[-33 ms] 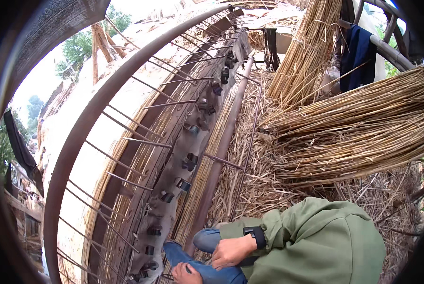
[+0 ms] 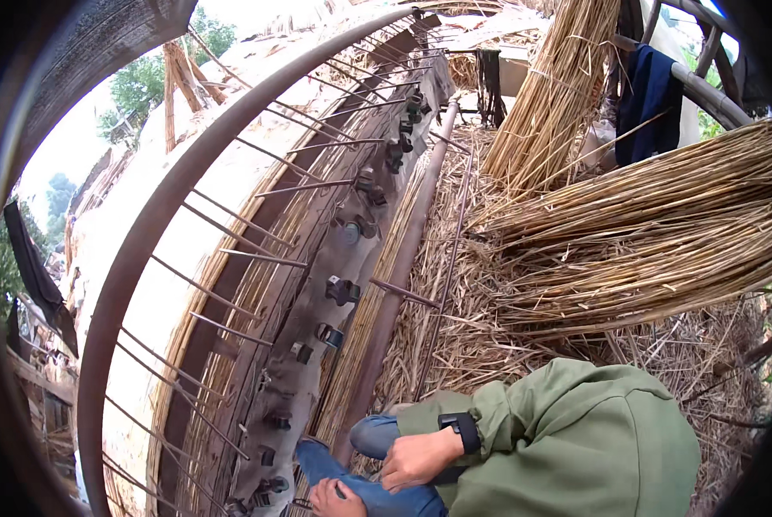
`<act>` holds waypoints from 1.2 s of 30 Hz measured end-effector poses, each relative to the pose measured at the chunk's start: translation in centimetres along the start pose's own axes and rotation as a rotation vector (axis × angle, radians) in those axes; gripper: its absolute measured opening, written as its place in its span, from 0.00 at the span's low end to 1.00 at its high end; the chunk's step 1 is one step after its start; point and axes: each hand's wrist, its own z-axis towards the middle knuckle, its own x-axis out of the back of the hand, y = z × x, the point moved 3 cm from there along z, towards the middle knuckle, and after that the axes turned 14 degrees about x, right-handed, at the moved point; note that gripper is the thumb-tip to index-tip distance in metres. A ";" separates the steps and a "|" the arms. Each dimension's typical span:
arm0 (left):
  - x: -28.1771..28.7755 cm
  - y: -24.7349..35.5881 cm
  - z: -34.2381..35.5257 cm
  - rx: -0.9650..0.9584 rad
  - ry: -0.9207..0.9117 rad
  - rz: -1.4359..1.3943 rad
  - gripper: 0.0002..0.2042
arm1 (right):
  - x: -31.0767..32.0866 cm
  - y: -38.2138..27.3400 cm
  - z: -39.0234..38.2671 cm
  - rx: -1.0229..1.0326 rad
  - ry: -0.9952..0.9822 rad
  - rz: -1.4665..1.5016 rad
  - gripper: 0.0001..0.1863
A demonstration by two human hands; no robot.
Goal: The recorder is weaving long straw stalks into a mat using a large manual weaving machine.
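Observation:
My right hand [image 2: 421, 457] rests on my blue jeans [image 2: 374, 438] at the lower middle, its fingers bent down and close together; nothing shows in them. A black band [image 2: 461, 431] circles that wrist, below a green sleeve [image 2: 567, 431]. My left hand [image 2: 336, 500] lies on the jeans to the left of it, partly cut off by the lower edge. Its fingers stretch over the cloth, with a small dark spot beside them that I cannot make out. Left of my legs runs a long greyish strip [image 2: 304, 297] bearing several dark clip-like pieces [image 2: 343, 290].
A curved brown metal frame [image 2: 155, 215] with thin rods sweeps along the left, over bundled reeds. Large reed bundles [image 2: 644, 250] lie at right, and another reed bundle [image 2: 558, 95] leans farther back. Loose straw [image 2: 446, 336] covers the ground. Dark blue cloth [image 2: 649, 103] hangs from a pole.
The upper dark pieces on the grey strip have shifted and turned slightly. The whole view has slid a little; both hands stay in place.

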 end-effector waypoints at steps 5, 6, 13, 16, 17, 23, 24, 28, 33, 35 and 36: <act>2.8 0.4 -0.8 0.062 0.020 0.010 0.06 | -0.7 -0.4 0.5 0.083 -0.027 -0.029 0.11; 3.2 0.7 -1.0 0.058 0.031 0.021 0.06 | -0.5 -0.6 0.5 0.088 -0.037 -0.034 0.11; 5.8 2.1 -2.1 0.017 0.053 0.121 0.07 | 2.1 -1.8 0.5 0.078 0.001 -0.077 0.10; 5.9 2.0 -2.1 0.001 0.031 0.160 0.07 | 2.4 -1.8 -0.1 0.033 -0.033 -0.097 0.10; 6.1 2.2 -2.1 0.008 0.019 0.157 0.07 | 2.7 -1.9 -0.2 0.038 -0.019 -0.103 0.10; 6.3 -0.4 1.3 0.049 -0.206 -0.146 0.12 | 4.4 -2.0 -1.2 -0.026 -0.016 -0.179 0.08; 6.7 -0.5 1.7 0.059 -0.227 -0.183 0.14 | 4.4 -2.1 -1.9 -0.065 -0.006 -0.190 0.07; 5.8 -0.9 2.2 0.551 -0.715 -0.489 0.25 | 8.5 -0.6 -8.1 -0.374 0.186 -0.225 0.09; 6.9 -1.3 1.3 0.461 -0.601 -0.340 0.25 | 15.0 -1.7 -28.0 -1.288 0.739 -0.416 0.25; 7.7 -0.6 0.8 0.421 -0.598 -0.414 0.25 | 17.1 -5.4 -38.2 -1.486 1.190 -0.452 0.29; 7.5 -1.2 0.6 0.435 -0.583 -0.426 0.24 | 18.6 -7.8 -40.2 -1.604 1.408 -0.464 0.27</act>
